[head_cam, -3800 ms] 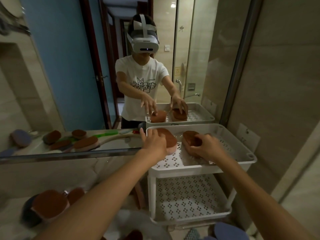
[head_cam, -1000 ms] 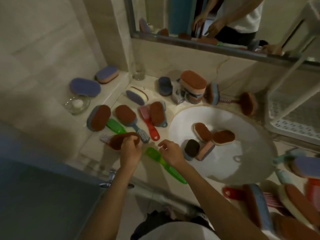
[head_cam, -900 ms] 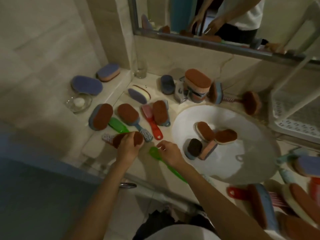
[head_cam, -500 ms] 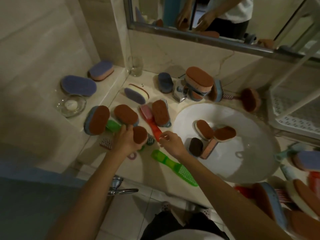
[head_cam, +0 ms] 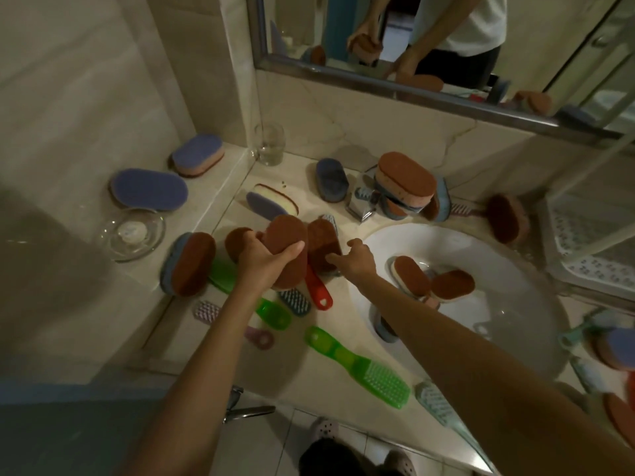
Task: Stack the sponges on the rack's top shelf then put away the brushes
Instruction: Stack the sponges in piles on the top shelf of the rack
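My left hand (head_cam: pixel 264 266) grips a brown oval sponge (head_cam: pixel 288 242) and holds it lifted above the counter's left part. My right hand (head_cam: pixel 355 259) is beside it with relaxed fingers, fingertips at the edge of a brown sponge with a blue base (head_cam: pixel 321 243) that lies on the counter. Another brown sponge (head_cam: pixel 192 262) leans on its side at the left. Two brown sponges (head_cam: pixel 410 274) (head_cam: pixel 453 283) lie in the sink basin (head_cam: pixel 498 304). A green brush (head_cam: pixel 357 365) and a red brush handle (head_cam: pixel 318 290) lie on the counter. The white rack (head_cam: pixel 591 242) stands at the right edge.
Blue sponges (head_cam: pixel 149 188) (head_cam: pixel 199 158) lie on the raised ledge beside a glass dish (head_cam: pixel 132 231). A drinking glass (head_cam: pixel 271 144) stands in the corner. Stacked sponges (head_cam: pixel 405 176) sit on the faucet. More brushes and sponges crowd the right counter. The mirror (head_cam: pixel 429 36) runs along the back.
My left hand has picked the brown sponge off the counter and lifted it up and to the right. My right hand moved from the green brush toward the blue-based sponge.
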